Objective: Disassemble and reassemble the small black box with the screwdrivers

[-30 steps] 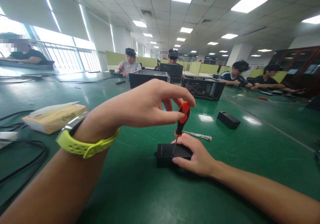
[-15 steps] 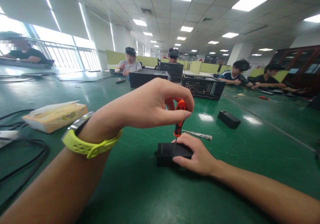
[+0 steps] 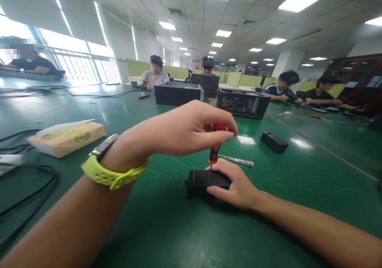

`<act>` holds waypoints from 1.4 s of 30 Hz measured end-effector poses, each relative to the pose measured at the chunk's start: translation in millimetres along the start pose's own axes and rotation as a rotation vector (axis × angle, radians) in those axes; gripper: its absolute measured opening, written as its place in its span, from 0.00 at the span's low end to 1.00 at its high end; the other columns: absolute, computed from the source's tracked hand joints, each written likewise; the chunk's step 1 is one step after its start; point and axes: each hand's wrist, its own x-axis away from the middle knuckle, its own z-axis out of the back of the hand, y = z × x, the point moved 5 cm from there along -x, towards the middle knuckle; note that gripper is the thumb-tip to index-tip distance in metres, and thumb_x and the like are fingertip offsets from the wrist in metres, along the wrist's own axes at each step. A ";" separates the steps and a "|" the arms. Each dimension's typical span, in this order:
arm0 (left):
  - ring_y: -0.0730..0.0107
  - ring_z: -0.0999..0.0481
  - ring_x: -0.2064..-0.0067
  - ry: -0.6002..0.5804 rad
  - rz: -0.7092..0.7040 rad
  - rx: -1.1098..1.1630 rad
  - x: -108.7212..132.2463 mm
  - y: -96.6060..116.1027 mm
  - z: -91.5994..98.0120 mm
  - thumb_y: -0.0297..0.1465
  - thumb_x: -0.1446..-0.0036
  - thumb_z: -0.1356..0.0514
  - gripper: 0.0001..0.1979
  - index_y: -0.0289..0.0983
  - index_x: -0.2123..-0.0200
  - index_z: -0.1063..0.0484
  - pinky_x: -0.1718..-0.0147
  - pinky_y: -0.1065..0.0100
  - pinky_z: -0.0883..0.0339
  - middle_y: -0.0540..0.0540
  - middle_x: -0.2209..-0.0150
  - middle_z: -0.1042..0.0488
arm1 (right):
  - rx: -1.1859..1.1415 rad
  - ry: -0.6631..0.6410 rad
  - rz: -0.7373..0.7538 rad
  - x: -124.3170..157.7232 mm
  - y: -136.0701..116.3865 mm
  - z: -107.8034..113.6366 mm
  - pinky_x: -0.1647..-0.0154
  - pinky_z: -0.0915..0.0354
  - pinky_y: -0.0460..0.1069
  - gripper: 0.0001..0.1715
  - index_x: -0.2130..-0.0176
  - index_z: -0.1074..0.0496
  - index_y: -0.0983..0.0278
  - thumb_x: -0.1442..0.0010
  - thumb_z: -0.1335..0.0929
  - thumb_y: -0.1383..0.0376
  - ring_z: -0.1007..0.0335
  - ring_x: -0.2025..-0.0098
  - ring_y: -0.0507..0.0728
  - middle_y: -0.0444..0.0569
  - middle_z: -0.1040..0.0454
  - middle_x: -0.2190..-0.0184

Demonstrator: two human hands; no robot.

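My left hand (image 3: 191,130), with a yellow watch band on the wrist, is closed around the top of an orange and black screwdriver (image 3: 213,153). The screwdriver stands nearly upright with its tip on a small black box (image 3: 198,182) on the green table. My right hand (image 3: 235,184) lies over the right side of that box, fingers curled on its top and front edge, holding it down. Most of the orange handle is hidden inside my left fingers.
A metal tool (image 3: 237,161) lies just behind the box. A second black box (image 3: 273,142) sits farther right. A tissue pack (image 3: 67,137) and black cables (image 3: 26,188) are at the left. Open computer cases (image 3: 241,104) and several seated people are across the table.
My left fingers have slid down and closed over the screwdriver's orange handle, turning it; more of the handle is now hidden. The right hand and the box have stayed put.
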 end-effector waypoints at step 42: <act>0.74 0.31 0.75 0.098 0.206 -0.269 -1.8 -13.1 -2.4 0.45 0.40 0.45 0.18 0.39 0.56 0.27 0.76 0.73 0.44 0.50 0.74 0.26 | 0.003 -0.007 -0.005 -0.4 -0.3 0.4 0.59 0.36 0.51 0.19 0.55 0.31 0.63 0.45 0.28 0.59 0.33 0.62 0.56 0.48 0.29 0.63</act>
